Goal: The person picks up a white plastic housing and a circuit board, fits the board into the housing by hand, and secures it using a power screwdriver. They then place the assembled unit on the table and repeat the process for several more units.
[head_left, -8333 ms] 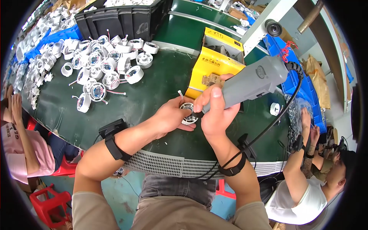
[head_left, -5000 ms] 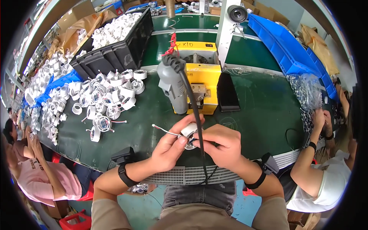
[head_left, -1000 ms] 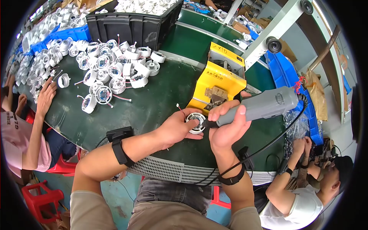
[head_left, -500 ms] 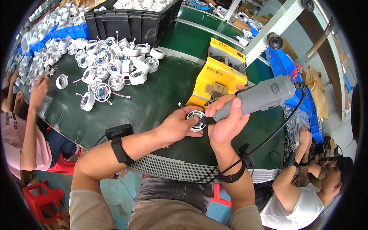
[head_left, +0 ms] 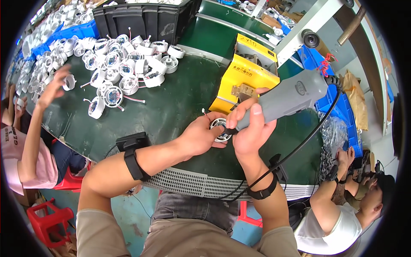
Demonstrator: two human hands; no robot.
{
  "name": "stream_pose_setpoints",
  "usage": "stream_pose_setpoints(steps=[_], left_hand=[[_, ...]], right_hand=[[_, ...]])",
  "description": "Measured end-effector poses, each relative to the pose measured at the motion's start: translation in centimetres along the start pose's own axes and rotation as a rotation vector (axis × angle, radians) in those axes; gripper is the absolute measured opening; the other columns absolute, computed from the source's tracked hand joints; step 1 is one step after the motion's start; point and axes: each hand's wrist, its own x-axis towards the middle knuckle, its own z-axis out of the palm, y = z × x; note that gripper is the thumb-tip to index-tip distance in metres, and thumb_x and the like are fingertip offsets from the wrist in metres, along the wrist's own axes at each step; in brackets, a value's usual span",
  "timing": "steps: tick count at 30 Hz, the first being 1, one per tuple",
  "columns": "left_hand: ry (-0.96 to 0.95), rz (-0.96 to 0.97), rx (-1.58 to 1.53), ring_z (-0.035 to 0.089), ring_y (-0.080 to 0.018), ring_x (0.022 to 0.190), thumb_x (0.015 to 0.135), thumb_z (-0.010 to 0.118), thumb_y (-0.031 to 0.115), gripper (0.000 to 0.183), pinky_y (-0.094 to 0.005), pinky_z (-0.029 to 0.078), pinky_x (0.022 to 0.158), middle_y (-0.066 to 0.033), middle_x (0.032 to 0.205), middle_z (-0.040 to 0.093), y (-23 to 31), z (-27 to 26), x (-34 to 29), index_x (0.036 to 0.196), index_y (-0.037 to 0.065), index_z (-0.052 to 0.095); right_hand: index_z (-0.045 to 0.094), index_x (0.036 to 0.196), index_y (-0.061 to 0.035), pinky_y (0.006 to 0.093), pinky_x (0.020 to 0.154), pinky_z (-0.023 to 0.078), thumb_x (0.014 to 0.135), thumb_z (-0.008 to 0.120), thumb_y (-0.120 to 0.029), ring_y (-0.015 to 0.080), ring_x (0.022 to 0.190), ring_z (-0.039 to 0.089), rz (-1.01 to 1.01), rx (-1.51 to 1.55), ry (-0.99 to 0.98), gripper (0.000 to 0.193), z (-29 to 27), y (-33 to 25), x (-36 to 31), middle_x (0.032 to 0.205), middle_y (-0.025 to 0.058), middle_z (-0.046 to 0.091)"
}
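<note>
My left hand (head_left: 198, 136) is closed around a round white plastic housing (head_left: 215, 122) with a circuit board inside, its thumb lying over the front. A short wire with a white plug sticks up from the housing. My right hand (head_left: 249, 133) grips a grey electric screwdriver (head_left: 287, 97), fingers wrapped round its front end. The screwdriver lies slanted, its dark nose at the housing beside my left thumb. The bit's contact point is hidden by my fingers. Just beyond my hands stands a yellow screw feeder (head_left: 233, 81) with a metal outlet.
Wired white housings (head_left: 113, 96) lie piled on the green table (head_left: 158, 109), with a black bin (head_left: 141, 21) behind. Blue trays (head_left: 338, 109) line the right side. A black cable (head_left: 299, 152) hangs from the screwdriver. One co-worker's hand (head_left: 53, 88) reaches in at left; another person sits at right.
The view has shifted slightly. My hands keep their grips, with the screwdriver still at the housing. At left the co-worker's hand has moved toward a loose white ring.
</note>
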Motion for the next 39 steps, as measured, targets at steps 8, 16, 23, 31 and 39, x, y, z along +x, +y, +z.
stream_pose_setpoints(steps=[8, 16, 23, 31, 39], left_hand=[[0.126, 0.397, 1.146, 0.066, -0.0334, 0.088, 0.085, 0.060, 0.011, 0.036, -0.0389, 0.056, 0.075, -0.0166, 0.101, 0.065, 2.0, -2.4, -1.3, 0.120, 0.004, 0.053], [0.972, 0.570, 1.890, 0.026, -0.0504, 0.133, 0.074, 0.075, 0.022, 0.066, -0.0601, 0.031, 0.104, -0.0218, 0.144, 0.035, 6.9, -8.7, -1.9, 0.133, 0.008, 0.049], [0.568, 0.725, 1.567, 0.041, -0.0428, 0.126, 0.078, 0.068, 0.007, 0.026, -0.0474, 0.035, 0.106, -0.0178, 0.119, 0.058, 4.9, -6.3, -0.3, 0.103, 0.001, 0.063], [0.349, 0.687, 1.407, 0.057, -0.0357, 0.097, 0.073, 0.062, 0.003, 0.007, -0.0427, 0.046, 0.082, -0.0171, 0.088, 0.060, 4.3, -1.8, -1.1, 0.080, 0.000, 0.062], [-0.269, 0.118, 0.679, 0.066, -0.0193, 0.076, 0.085, 0.068, 0.017, 0.023, -0.0331, 0.054, 0.068, -0.0123, 0.088, 0.066, 3.3, -2.6, -3.3, 0.096, -0.003, 0.062]], right_hand=[[0.032, 0.125, 0.0016, 0.0307, 0.049, 0.046, 0.093, 0.051, -0.022, 0.0157, 0.052, 0.049, -0.103, -0.011, -0.011, 0.044, -0.9, -0.8, -0.7, 0.069, 0.0084, 0.048], [0.048, 0.118, -0.0024, 0.0285, 0.058, 0.049, 0.089, 0.058, -0.007, 0.0134, 0.063, 0.056, 0.002, -0.141, 0.151, 0.031, -1.7, 0.0, -0.1, 0.083, 0.0034, 0.057], [0.057, 0.108, 0.0011, 0.0326, 0.080, 0.046, 0.088, 0.065, -0.031, 0.0229, 0.091, 0.057, -0.368, -0.402, 0.040, 0.039, -4.0, 0.0, 1.9, 0.097, 0.0103, 0.059], [0.056, 0.117, -0.0017, 0.0487, 0.094, 0.042, 0.078, 0.071, -0.043, 0.0410, 0.111, 0.051, 0.042, -1.714, 0.780, 0.059, -30.4, -1.9, 4.5, 0.117, 0.0213, 0.057], [0.065, 0.090, -0.0034, 0.0430, 0.076, 0.051, 0.074, 0.075, -0.026, 0.0371, 0.085, 0.064, 0.063, -1.082, 0.244, 0.029, -20.9, -4.0, 0.8, 0.091, 0.0172, 0.067]])
